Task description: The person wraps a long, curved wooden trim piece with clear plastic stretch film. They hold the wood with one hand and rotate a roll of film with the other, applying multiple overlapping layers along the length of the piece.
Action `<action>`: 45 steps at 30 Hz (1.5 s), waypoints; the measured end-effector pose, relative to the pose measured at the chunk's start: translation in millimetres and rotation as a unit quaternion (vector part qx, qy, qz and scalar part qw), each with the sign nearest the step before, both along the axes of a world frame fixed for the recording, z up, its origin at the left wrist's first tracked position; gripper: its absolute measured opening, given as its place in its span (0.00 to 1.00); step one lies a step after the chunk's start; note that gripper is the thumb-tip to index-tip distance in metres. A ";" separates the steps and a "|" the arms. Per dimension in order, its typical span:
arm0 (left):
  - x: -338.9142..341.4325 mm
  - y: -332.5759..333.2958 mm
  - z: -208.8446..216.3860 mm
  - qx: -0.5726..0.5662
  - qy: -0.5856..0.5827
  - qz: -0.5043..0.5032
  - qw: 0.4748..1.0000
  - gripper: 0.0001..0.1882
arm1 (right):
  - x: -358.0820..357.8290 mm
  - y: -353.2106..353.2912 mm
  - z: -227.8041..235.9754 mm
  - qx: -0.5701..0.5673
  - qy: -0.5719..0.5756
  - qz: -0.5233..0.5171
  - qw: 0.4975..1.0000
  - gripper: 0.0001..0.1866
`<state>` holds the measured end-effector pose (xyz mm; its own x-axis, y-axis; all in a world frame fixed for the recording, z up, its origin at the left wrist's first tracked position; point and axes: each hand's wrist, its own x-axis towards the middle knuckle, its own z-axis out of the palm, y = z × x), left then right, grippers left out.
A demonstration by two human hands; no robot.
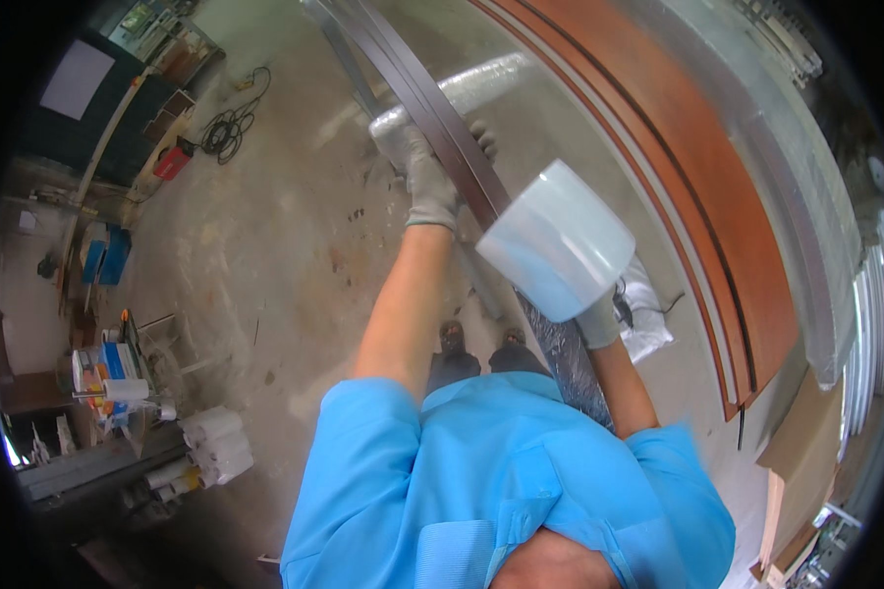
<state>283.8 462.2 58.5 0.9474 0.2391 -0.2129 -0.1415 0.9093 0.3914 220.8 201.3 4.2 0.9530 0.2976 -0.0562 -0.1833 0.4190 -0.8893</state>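
Note:
A long dark brown profile [400, 69] runs from the far edge down toward my body. My left hand [427, 185], in a grey-white work glove, is closed round it from beneath, and its fingertips show past the profile's right edge. At my right, a wide roll of clear stretch film [558, 241] is held up over the profile. My right hand [599, 322], also gloved, grips the roll at its lower right; most of its fingers are hidden behind it. The profile's near part [572, 358] wears shiny film wrap.
Long reddish-brown panels [702, 196] curve along the right, beside film-wrapped stock [796, 187]. A film-wrapped bundle [491, 83] lies under the profile. Black cable [228, 130] and a red box [174, 160] sit at the far left; white rolls [216, 444] stand at the near left.

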 end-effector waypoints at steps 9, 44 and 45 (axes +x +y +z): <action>-13.1 -37.6 -14.7 0.049 0.052 -0.005 0.997 0.35 | 3.2 -24.0 -15.5 0.133 0.188 0.126 0.965 0.28; 228.0 246.6 79.2 0.914 -0.337 -0.173 0.146 0.21 | -3.4 10.0 136.7 -0.075 0.140 -0.015 0.987 0.27; 232.7 240.8 88.6 0.905 -0.356 -0.169 0.161 0.21 | 4.2 7.1 151.0 -0.092 0.115 0.011 0.989 0.25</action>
<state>516.5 702.9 147.1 0.6008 -0.7921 0.1072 -0.7990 -0.5991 0.0518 225.0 208.4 155.2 0.9020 0.2820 -0.3269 -0.3976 0.2471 -0.8837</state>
